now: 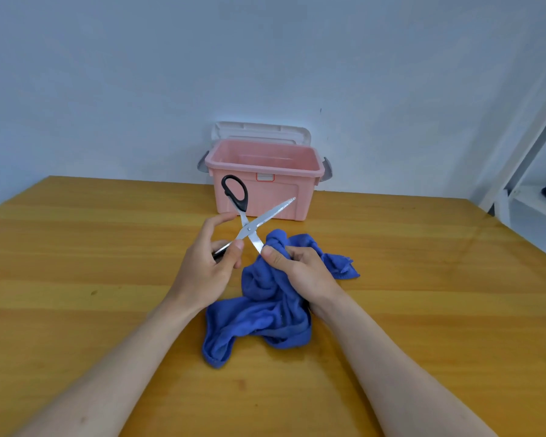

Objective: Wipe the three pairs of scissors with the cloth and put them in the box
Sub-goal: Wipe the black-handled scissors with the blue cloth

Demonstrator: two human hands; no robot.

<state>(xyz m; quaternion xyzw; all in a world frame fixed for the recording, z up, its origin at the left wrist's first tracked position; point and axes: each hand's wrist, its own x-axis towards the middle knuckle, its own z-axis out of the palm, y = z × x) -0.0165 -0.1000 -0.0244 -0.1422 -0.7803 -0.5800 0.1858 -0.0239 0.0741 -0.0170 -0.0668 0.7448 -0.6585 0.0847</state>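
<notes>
The scissors (249, 228) are held spread open above the desk (76, 263), one handle clamped in the left hand (207, 269). The near blade is pinched through the cloth (265, 310) by the right hand (300, 272); the box (265, 187) lies straight beyond.

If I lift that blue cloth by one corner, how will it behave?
The blue cloth lies crumpled in soft folds on the table, so it would probably droop and hang limp. It looks thin and light, likely easy to lift. Part is bunched in the right hand around a scissors blade, so it might snag there.
</notes>
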